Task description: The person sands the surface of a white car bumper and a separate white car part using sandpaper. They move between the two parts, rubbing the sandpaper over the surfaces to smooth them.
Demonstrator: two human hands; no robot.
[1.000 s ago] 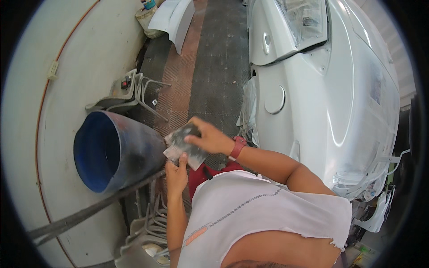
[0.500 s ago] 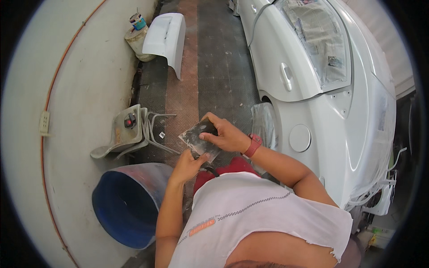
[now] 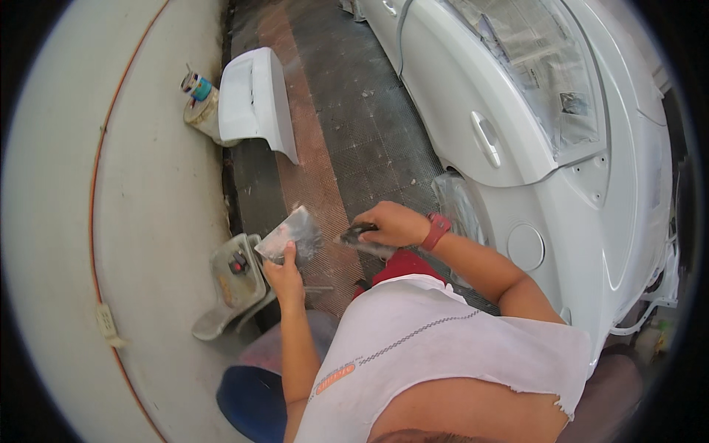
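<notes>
Car (image 3: 561, 203) right, wall (image 3: 162, 170) left; between them, panel (image 3: 242, 111) ahead, chair (image 3: 232, 286) nearer, barrel (image 3: 252, 395) nearest.

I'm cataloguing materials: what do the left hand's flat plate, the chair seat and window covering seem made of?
Flat plate: metal or plastic, unclear under dull smears. Chair seat: probably satin moulded plastic, rounded shell. Window covering: likely matte newspaper, showing print.

the left forearm (image 3: 295, 336) extends forward beside the white shirt (image 3: 443, 336), the left grip (image 3: 283, 275) pinched, thumb uppermost, ahead and left of the shirt. the right elbow bends out to the shirt's right; the right forearm (image 3: 476, 264) angles inward, the right grip (image 3: 391, 225) ahead of the shirt, fingers curled, red wristband (image 3: 436, 230) at the wrist.
</notes>
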